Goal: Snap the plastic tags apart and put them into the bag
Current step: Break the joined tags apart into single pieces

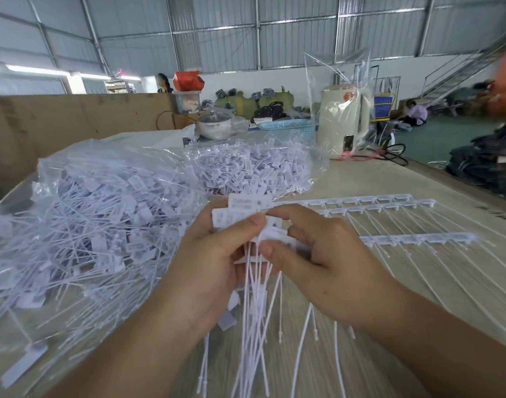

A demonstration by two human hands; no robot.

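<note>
My left hand grips a bunch of white plastic tags by their flat heads, and their thin tails hang down toward me. My right hand pinches one tag head of that bunch between thumb and fingers. To the left lies a big clear bag heaped with loose tags. A second heap of tags in clear plastic lies behind the hands. Uncut strips of joined tags lie on the table to the right.
A wooden table holds a cream kettle inside an upright clear bag, a blue basket, a lidded pot and a black cable. A cardboard wall stands at the left. People sit far off in the hall.
</note>
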